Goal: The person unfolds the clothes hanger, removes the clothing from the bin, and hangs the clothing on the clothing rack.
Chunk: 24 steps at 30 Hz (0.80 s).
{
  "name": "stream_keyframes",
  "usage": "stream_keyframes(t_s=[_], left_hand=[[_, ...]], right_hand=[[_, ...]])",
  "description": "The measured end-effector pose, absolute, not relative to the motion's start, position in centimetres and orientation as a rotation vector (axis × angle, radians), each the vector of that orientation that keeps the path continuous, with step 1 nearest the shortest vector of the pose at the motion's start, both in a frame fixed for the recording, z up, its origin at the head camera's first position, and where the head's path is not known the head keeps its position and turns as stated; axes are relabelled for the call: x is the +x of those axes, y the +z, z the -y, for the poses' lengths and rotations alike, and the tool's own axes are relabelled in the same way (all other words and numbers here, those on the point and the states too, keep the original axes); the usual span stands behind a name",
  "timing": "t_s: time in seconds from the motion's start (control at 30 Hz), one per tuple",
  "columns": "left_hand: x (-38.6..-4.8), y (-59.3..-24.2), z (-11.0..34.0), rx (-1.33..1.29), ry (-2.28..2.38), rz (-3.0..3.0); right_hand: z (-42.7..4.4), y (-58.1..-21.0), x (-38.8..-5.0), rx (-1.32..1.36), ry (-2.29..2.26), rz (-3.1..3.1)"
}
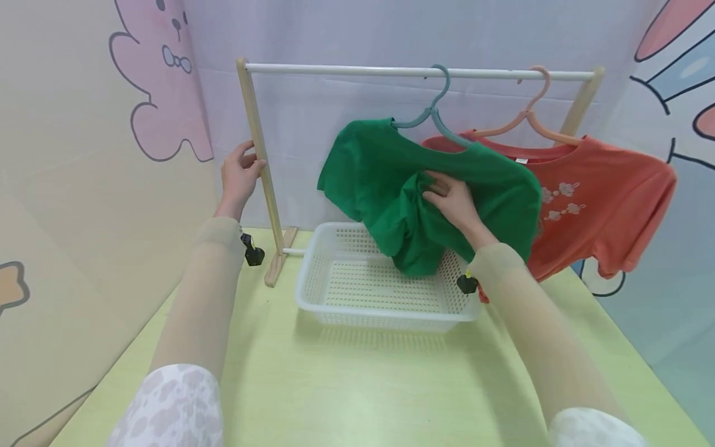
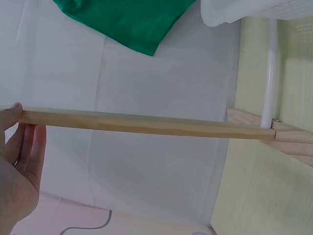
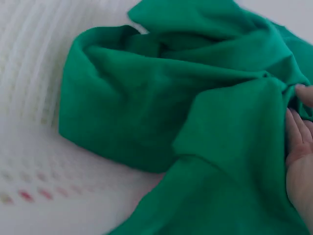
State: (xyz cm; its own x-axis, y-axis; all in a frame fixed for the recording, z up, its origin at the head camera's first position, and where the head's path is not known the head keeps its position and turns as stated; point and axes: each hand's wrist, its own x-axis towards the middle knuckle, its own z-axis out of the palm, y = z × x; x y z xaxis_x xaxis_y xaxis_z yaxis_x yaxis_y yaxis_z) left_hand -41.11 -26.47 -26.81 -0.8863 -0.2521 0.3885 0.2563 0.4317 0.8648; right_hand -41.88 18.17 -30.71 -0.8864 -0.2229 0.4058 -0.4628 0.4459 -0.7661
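Note:
A green shirt (image 1: 368, 161) hangs from a teal hanger (image 1: 445, 128) on the rack's white rail (image 1: 346, 70). My right hand (image 1: 455, 202) pinches a bunched fold at the middle of the shirt's front, pulling the cloth into creases. In the right wrist view, gathered green cloth (image 3: 225, 122) runs to the fingers, whose tips are partly hidden in it. My left hand (image 1: 239, 177) grips the rack's left wooden post (image 1: 267, 186) between thumb and fingers. The left wrist view shows that hand (image 2: 22, 161) at the post's upper part, away from the shirt.
Below the green shirt stands a white perforated basket (image 1: 385, 316), with the hem dipping toward it. To the right, a red shirt (image 1: 620, 192) hangs on a pink hanger (image 1: 550, 131), partly behind the green one. The rack's wooden foot (image 1: 275, 273) rests on the pale table (image 1: 357, 391).

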Motion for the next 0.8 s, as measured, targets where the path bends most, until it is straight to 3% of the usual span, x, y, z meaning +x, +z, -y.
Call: stream_keyframes(t_s=[0.57,0.8], left_hand=[[-41.0,-26.6,26.5,-0.016,-1.452,2.213],[-40.9,-26.6,26.4,-0.007,-1.456,2.229]], right_hand=[[-21.2,-32.6,-43.6,0.692,0.610,3.020],[-19.3,-32.6,-42.5,0.747,0.700,2.833]])
